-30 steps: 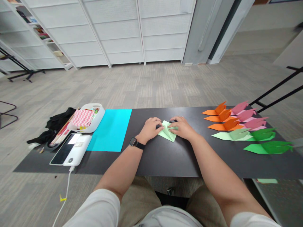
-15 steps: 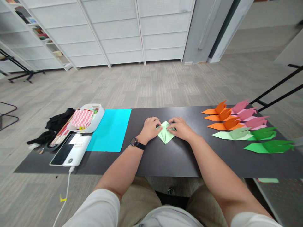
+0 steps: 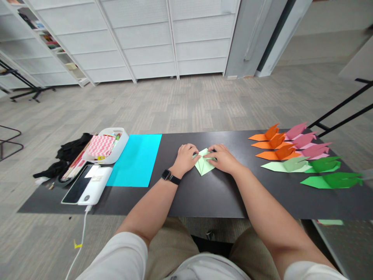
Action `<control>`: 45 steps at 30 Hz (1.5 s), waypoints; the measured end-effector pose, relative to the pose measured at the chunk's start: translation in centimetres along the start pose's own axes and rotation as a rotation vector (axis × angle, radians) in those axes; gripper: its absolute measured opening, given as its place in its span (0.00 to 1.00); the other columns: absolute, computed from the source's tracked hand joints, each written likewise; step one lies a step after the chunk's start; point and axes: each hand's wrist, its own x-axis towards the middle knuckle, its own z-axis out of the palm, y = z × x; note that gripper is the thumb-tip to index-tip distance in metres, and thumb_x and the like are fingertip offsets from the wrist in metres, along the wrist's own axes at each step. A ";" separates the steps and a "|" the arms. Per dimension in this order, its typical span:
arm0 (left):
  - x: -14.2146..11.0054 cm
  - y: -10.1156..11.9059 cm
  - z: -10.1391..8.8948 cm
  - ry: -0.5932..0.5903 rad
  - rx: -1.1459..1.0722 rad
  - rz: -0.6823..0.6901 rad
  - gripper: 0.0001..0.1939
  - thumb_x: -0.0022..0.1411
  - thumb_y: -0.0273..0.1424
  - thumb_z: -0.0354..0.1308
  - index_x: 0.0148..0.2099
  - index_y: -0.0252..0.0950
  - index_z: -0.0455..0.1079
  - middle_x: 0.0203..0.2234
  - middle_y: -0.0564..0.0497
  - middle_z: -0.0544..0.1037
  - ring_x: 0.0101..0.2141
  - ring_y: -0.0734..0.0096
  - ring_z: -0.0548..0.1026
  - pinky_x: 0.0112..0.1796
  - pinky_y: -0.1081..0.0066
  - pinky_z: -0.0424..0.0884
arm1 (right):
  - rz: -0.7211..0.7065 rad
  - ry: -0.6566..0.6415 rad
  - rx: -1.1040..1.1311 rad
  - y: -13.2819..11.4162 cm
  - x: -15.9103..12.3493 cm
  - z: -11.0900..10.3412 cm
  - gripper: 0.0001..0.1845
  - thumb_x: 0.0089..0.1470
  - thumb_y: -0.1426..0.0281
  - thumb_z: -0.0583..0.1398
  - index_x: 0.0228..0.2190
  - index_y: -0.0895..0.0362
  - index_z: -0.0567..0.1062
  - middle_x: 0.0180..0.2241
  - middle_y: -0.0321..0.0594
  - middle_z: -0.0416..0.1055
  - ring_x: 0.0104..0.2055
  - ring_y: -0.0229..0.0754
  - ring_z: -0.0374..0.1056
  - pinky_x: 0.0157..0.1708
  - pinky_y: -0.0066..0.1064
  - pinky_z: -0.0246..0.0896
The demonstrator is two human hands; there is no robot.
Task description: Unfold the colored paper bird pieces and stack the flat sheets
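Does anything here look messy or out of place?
Nothing looks spilled or damaged. Only the left end seems jumbled: crumpled black cloth heaped near the white box, and a white cable trailing over the near edge, unlike the neatly lined-up paper birds.

Even, soft light; pale sheen on dark tabletop [image 3: 211, 194]; wide-angle stretch slants white cabinets [image 3: 142, 27]; edges soft.

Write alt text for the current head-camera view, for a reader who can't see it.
A person's left hand and right hand touch a folded pale green paper on a dark table. Folded paper figures in orange, pink and green sit to the right; a bright blue sheet and a filled white box lie to the left.
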 end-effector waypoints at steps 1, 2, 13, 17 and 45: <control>0.0 0.1 0.0 0.003 -0.001 0.002 0.06 0.69 0.36 0.63 0.45 0.41 0.75 0.50 0.49 0.77 0.54 0.59 0.72 0.61 0.55 0.64 | 0.010 0.005 -0.008 0.1 0.0 0.0 0.15 0.60 0.70 0.67 0.47 0.42 0.85 0.52 0.43 0.73 0.59 0.53 0.66 0.67 0.58 0.52; -0.1 0.1 -0.1 0.004 -0.001 0.004 0.07 0.69 0.37 0.63 0.46 0.42 0.76 0.51 0.49 0.77 0.54 0.59 0.72 0.61 0.55 0.64 | 0.022 0.010 -0.016 0.2 -0.1 0.0 0.15 0.60 0.70 0.67 0.47 0.42 0.85 0.53 0.43 0.73 0.59 0.54 0.66 0.67 0.59 0.51; -0.5 0.6 -1.1 -0.112 0.012 -0.029 0.17 0.65 0.43 0.68 0.54 0.47 0.76 0.60 0.49 0.74 0.63 0.53 0.68 0.70 0.41 0.51 | 0.088 0.029 -0.048 0.1 -0.1 -0.2 0.16 0.60 0.70 0.66 0.47 0.42 0.86 0.53 0.44 0.73 0.59 0.55 0.66 0.67 0.62 0.49; -0.7 0.5 -1.4 -0.148 0.027 -0.017 0.21 0.63 0.45 0.69 0.56 0.47 0.75 0.64 0.48 0.72 0.65 0.51 0.66 0.70 0.39 0.49 | 0.091 0.031 -0.038 0.2 -0.1 -0.1 0.15 0.60 0.70 0.66 0.47 0.43 0.86 0.53 0.43 0.73 0.59 0.55 0.66 0.67 0.61 0.51; -1.0 0.2 -2.8 -0.232 0.103 0.018 0.20 0.72 0.48 0.56 0.60 0.48 0.76 0.69 0.47 0.68 0.69 0.49 0.62 0.71 0.35 0.45 | 0.062 0.006 -0.031 0.1 -0.2 -0.4 0.15 0.60 0.69 0.67 0.47 0.41 0.86 0.53 0.43 0.72 0.59 0.54 0.66 0.68 0.62 0.47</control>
